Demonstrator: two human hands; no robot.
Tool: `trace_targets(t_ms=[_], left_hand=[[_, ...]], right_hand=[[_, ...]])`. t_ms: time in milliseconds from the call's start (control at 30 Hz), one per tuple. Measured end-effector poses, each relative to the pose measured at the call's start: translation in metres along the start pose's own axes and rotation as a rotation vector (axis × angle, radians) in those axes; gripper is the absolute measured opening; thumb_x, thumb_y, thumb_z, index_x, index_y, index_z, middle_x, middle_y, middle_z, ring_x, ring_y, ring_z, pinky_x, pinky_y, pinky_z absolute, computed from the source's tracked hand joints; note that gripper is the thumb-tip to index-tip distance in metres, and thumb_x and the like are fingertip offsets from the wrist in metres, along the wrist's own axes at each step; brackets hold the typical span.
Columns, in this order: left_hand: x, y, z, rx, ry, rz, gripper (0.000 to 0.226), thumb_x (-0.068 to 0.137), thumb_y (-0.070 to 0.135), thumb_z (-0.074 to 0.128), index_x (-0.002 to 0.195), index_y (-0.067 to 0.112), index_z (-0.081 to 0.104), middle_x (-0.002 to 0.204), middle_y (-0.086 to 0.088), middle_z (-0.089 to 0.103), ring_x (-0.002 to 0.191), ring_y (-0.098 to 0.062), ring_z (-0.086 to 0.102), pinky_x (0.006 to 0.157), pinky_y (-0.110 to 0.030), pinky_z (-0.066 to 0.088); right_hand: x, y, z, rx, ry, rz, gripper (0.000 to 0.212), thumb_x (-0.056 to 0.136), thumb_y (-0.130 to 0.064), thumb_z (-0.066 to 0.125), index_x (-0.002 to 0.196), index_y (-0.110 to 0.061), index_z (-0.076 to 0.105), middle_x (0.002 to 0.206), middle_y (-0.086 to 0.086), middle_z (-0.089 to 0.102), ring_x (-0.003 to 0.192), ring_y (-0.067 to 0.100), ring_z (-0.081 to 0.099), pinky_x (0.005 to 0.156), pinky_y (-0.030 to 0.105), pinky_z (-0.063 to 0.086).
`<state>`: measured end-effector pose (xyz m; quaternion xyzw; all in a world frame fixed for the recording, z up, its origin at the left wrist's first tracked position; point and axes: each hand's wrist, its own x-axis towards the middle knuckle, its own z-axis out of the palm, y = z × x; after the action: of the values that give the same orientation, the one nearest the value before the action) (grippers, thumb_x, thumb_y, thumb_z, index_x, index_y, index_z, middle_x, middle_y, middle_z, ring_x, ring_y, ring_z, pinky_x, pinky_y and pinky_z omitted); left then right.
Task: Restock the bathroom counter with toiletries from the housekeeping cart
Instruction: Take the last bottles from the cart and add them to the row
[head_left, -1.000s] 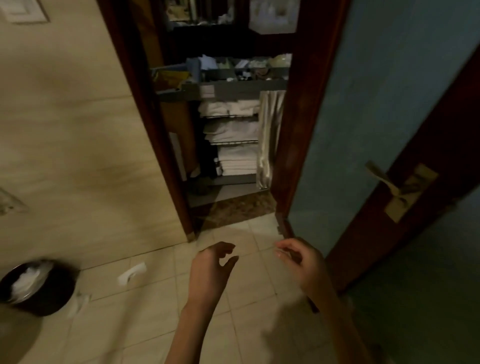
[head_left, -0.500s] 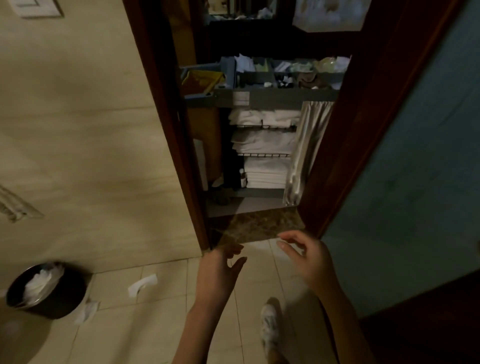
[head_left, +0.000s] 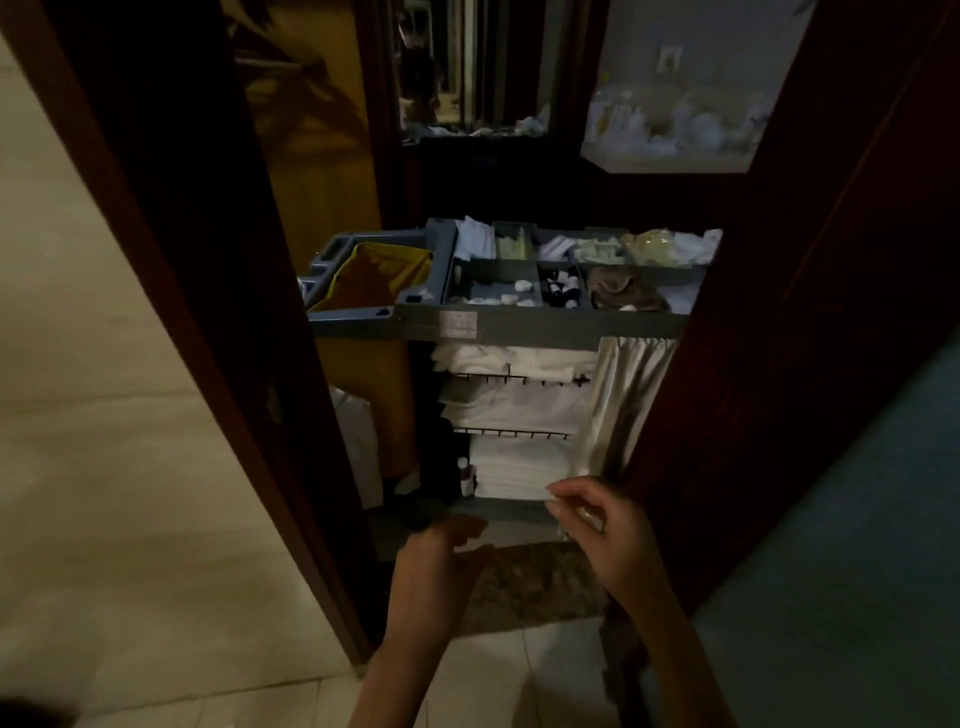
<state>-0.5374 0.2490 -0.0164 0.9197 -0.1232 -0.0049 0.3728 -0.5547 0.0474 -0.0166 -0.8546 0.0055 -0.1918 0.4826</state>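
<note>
Toiletries (head_left: 509, 299) lie in the divided top tray of the housekeeping cart (head_left: 519, 326), which stands on the far side of the doorway, with small dark bottles (head_left: 562, 291) in the compartment to their right. The bathroom worktop is not in view. Both hands are low and near, well short of the tray. The left hand (head_left: 431, 577) is over the stone threshold (head_left: 524, 582) and the right hand (head_left: 597, 525) is in front of the bottom shelf of folded towels (head_left: 514, 467). The fingers of both are loosely curled and hold nothing.

The step in hand appears to be the approach and first pick. To do it well, step through between the door frame (head_left: 208, 312) and the door, raise the hands above the tray's front wall and come down into one compartment at a time. The light is dim and the items are small, so each is best pinched singly and checked rather than scooped up. The yellow bag (head_left: 379, 280) at the left is for waste or linen and is best avoided.

Compared with a second ago, the cart fills far more of the view and its compartments can be told apart. The waste bin and the paper scraps on the left floor have dropped out of sight, as has the door handle on the right. The hands keep much the same empty pose.
</note>
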Motion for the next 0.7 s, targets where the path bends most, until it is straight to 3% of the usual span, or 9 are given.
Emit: trace_targets(t_ms=[167, 333, 433, 500, 700], left_hand=[[0.062, -0.023, 0.002, 0.002, -0.026, -0.060, 0.024, 0.084, 0.025, 0.071, 0.108, 0.027, 0.071, 0.105, 0.014, 0.069, 0.095, 0.000, 0.063, 0.068, 0.005, 0.034], [0.150, -0.048, 0.018, -0.024, -0.086, -0.033, 0.021, 0.087, 0.027, 0.066, 0.107, 0.026, 0.071, 0.105, 0.014, 0.069, 0.096, -0.003, 0.064, 0.073, -0.005, 0.039], [0.220, -0.052, 0.018, -0.037, -0.148, 0.006, 0.023, 0.089, 0.025, 0.063, 0.111, 0.028, 0.068, 0.113, 0.014, 0.065, 0.100, -0.003, 0.061, 0.086, -0.014, 0.045], [0.267, -0.050, 0.012, -0.072, -0.158, 0.033, 0.021, 0.090, 0.026, 0.064, 0.111, 0.026, 0.066, 0.110, 0.012, 0.065, 0.097, -0.003, 0.061, 0.087, -0.019, 0.049], [0.369, -0.031, 0.000, -0.150, -0.114, 0.167, 0.024, 0.087, 0.024, 0.067, 0.111, 0.027, 0.065, 0.105, 0.016, 0.064, 0.095, 0.002, 0.058, 0.086, -0.021, 0.050]], right_hand=[[0.056, 0.032, 0.029, -0.012, -0.104, 0.032, 0.011, 0.087, -0.019, 0.069, 0.096, -0.024, 0.068, 0.095, -0.018, 0.066, 0.095, 0.002, 0.063, 0.083, 0.020, 0.051], [0.124, 0.053, 0.057, -0.020, -0.084, 0.127, 0.010, 0.083, -0.049, 0.059, 0.091, -0.043, 0.060, 0.094, -0.017, 0.065, 0.093, -0.003, 0.061, 0.079, 0.013, 0.048], [0.178, 0.065, 0.075, -0.013, -0.074, 0.280, 0.010, 0.087, -0.035, 0.066, 0.090, -0.042, 0.060, 0.097, -0.015, 0.065, 0.093, -0.001, 0.061, 0.085, 0.025, 0.053], [0.216, 0.067, 0.083, -0.040, -0.040, 0.345, 0.013, 0.087, -0.031, 0.066, 0.094, -0.040, 0.063, 0.100, -0.018, 0.064, 0.096, -0.002, 0.060, 0.089, 0.028, 0.052], [0.287, 0.066, 0.084, -0.117, 0.096, 0.342, 0.017, 0.085, -0.030, 0.067, 0.089, -0.046, 0.060, 0.097, -0.021, 0.062, 0.094, -0.011, 0.056, 0.080, 0.017, 0.050]])
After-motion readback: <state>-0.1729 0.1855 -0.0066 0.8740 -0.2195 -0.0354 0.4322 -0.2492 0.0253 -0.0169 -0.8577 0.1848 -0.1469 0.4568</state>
